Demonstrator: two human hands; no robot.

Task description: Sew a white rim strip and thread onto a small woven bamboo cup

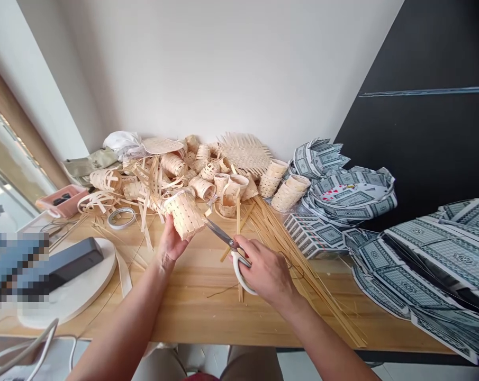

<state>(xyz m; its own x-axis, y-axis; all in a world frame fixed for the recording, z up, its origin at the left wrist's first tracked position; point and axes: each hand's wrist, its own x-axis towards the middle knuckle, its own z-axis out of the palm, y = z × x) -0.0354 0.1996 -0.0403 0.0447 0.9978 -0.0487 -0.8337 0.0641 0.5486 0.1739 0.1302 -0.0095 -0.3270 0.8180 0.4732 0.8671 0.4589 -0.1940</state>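
My left hand (173, 241) is wrapped round a small woven wood-strip basket (183, 214), held tilted above the table. In my right hand (265, 269) is a pair of scissors (240, 264) with white handles and dark blades. The blade tips point left, close beside the basket's right edge; whether they touch a strip there I cannot tell. Beneath the scissors, crossed flat strips (238, 227) lie on the wooden table (199, 312). My left palm is partly hidden behind the basket.
Many small woven baskets (285, 193) and loose strips crowd the back. Long thin strips (303, 264) run toward the right front. Folded playing-card baskets (350, 190) fill the right side. At left are a tape roll (121, 218), a pink tray (60, 201) and a white round board (100, 286).
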